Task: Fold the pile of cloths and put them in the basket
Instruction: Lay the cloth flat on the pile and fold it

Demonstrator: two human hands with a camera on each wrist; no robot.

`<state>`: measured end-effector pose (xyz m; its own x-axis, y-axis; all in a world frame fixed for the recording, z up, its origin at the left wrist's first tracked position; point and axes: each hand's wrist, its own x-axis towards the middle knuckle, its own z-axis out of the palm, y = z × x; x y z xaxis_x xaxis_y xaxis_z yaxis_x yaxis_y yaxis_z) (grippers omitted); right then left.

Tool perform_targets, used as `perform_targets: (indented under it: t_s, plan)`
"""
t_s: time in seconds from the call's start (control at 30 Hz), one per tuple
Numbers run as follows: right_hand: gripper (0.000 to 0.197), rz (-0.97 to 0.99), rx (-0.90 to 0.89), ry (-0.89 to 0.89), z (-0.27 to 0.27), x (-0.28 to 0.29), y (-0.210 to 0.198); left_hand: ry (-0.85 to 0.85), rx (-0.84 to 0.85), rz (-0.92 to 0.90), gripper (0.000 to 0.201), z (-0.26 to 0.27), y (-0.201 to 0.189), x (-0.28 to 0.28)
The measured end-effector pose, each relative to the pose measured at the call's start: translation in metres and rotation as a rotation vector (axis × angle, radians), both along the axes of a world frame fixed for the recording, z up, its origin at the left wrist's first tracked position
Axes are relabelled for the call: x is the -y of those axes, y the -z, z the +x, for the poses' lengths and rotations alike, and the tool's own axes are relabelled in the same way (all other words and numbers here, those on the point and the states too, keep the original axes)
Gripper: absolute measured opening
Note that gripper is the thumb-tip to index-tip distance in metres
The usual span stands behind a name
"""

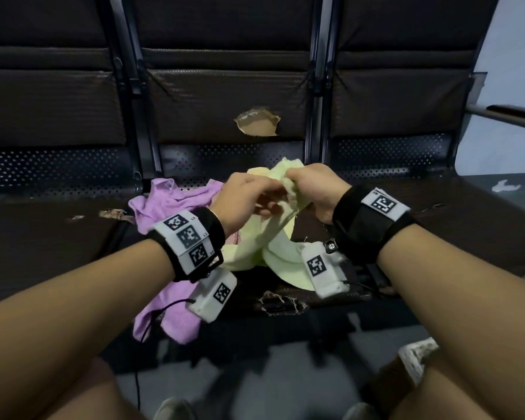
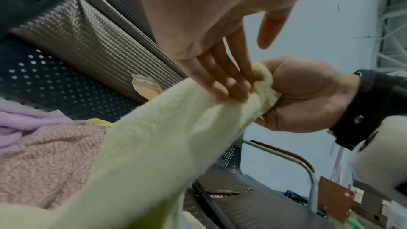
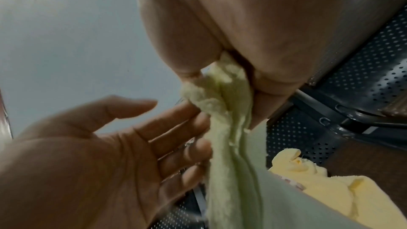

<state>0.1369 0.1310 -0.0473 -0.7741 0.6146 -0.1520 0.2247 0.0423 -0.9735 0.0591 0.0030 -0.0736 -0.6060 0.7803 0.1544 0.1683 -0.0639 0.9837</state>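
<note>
The worktop (image 1: 437, 213), a row of dark seats with torn padding, carries the pile: a purple cloth (image 1: 167, 201), a pink cloth (image 2: 50, 154) and a yellow cloth (image 3: 319, 182), all unfolded. No basket is in view. Above them hangs the pale green cloth (image 1: 273, 237), bunched in the right hand (image 1: 312, 189), whose grip is closed tight round one end. The left hand (image 1: 243, 198) has a slack grip, fingers (image 2: 222, 84) straight against the cloth. Held bunched, the cloth likely stays twisted; its trailing end may drag the pile or snag the torn seat.
</note>
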Motion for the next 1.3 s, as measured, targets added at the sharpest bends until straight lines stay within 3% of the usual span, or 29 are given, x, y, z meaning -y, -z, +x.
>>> perform_targets:
  t_s: [0.1, 0.17, 0.2, 0.27, 0.37, 0.43, 0.53, 0.6, 0.67, 0.8, 0.93, 1.13, 1.2, 1.3]
  plan:
    - [0.011, 0.012, 0.050, 0.028, 0.001, -0.001, 0.003, -0.200, -0.057, -0.020, 0.021, -0.011, 0.002, 0.004]
    - [0.020, -0.004, 0.077, -0.031, 0.004, 0.002, 0.003, -0.327, -0.088, -0.021, 0.032, -0.020, 0.005, 0.004]
    - [0.024, -0.020, 0.082, -0.075, 0.006, 0.003, 0.003, -0.298, -0.035, -0.026, 0.045, -0.023, 0.005, 0.004]
    - [0.022, -0.060, 0.069, -0.135, 0.009, 0.005, 0.002, -0.079, 0.127, -0.050, 0.057, -0.029, 0.007, 0.008]
    - [0.015, -0.096, 0.078, -0.197, 0.012, 0.000, 0.002, 0.171, 0.233, -0.178, 0.028, -0.030, 0.009, 0.016]
    - [0.029, -0.049, 0.117, -0.316, 0.017, -0.011, 0.002, 0.126, 0.151, -0.220, 0.009, -0.035, 0.011, 0.014]
    - [0.043, 0.115, 0.282, -0.392, 0.021, -0.036, 0.006, -0.011, 0.036, -0.217, 0.014, -0.050, 0.013, 0.000]
    - [0.040, 0.233, 0.385, -0.300, 0.016, -0.054, 0.012, -0.105, -0.070, -0.239, 0.020, -0.062, 0.015, -0.013]
    - [0.035, 0.279, 0.375, -0.175, 0.007, -0.072, 0.017, -0.156, -0.144, -0.258, 0.022, -0.076, 0.016, -0.030]
    - [0.016, 0.372, 0.139, 0.077, -0.018, -0.104, 0.015, -0.301, -0.347, -0.233, 0.018, -0.111, 0.002, -0.066]
    - [0.019, 0.480, -0.109, 0.178, -0.043, -0.122, -0.004, -0.451, -0.445, -0.108, 0.016, -0.134, -0.018, -0.096]
    - [0.028, 0.474, -0.284, 0.219, -0.049, -0.132, -0.009, -0.286, -0.179, 0.226, 0.017, -0.131, -0.030, -0.102]
    - [0.024, 0.450, -0.237, 0.185, -0.041, -0.128, 0.007, -0.233, -0.087, 0.179, 0.020, -0.122, -0.018, -0.091]
    - [0.022, 0.410, -0.047, 0.076, -0.019, -0.117, 0.040, -0.173, -0.038, -0.050, 0.015, -0.103, 0.017, -0.068]
